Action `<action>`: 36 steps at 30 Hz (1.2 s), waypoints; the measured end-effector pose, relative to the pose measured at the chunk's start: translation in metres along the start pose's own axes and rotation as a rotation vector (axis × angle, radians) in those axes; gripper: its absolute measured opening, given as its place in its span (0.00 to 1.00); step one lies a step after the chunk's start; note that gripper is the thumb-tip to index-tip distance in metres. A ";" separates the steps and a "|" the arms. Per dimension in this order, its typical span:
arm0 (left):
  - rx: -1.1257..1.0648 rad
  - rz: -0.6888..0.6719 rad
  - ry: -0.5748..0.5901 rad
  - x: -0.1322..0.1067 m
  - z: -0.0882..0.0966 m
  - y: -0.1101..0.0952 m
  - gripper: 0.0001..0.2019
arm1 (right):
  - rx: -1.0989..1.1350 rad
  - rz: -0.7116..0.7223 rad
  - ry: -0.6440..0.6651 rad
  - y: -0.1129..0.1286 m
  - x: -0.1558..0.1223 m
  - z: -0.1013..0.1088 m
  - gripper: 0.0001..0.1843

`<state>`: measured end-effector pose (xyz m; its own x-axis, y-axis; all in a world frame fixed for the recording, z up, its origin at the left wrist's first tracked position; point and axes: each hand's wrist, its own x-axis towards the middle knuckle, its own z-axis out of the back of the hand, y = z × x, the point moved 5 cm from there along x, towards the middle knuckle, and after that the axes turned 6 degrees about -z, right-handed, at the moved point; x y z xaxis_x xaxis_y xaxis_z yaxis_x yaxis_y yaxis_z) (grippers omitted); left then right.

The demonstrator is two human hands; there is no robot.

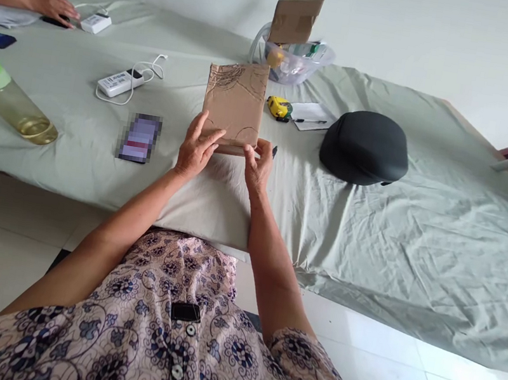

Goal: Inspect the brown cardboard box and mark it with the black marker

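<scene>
A flat package wrapped in brown paper (235,100) lies on the grey-green sheet (372,234) in front of me. My left hand (195,149) rests on its near left corner, fingers stretched flat on the paper. At the package's near right corner my right hand (258,164) has its fingers curled round the edge. A dark pen-like tip shows just right of my right hand.
A black domed case (365,147), a yellow tape measure (278,107), a notepad with pen (311,116), a clear bowl with a cardboard piece (294,55), a phone (139,137), a power strip (119,82), a green-lidded bottle (3,96). Another person's hand (52,5) at far left.
</scene>
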<state>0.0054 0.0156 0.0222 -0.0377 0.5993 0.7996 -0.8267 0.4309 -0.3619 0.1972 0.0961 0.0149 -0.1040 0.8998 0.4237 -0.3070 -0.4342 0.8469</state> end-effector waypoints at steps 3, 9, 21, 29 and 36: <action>-0.016 0.012 -0.019 0.000 0.002 0.005 0.24 | 0.002 -0.001 0.007 0.000 0.002 0.001 0.37; -0.050 0.146 -0.049 -0.001 0.012 0.022 0.33 | 0.012 -0.043 0.114 0.003 -0.001 -0.008 0.26; 0.148 0.320 -0.036 -0.004 0.015 0.010 0.49 | -0.092 0.130 0.346 0.028 -0.028 -0.034 0.30; 0.106 0.153 -0.072 0.002 0.017 -0.012 0.37 | -0.289 0.076 0.196 0.014 -0.007 -0.010 0.28; 0.096 0.059 -0.002 0.003 0.001 -0.014 0.29 | -0.638 -0.355 -0.008 -0.043 0.012 0.036 0.09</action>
<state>0.0162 0.0104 0.0299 -0.0890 0.6203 0.7793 -0.8729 0.3283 -0.3609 0.2433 0.1246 -0.0051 0.1101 0.9805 0.1630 -0.8127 -0.0056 0.5826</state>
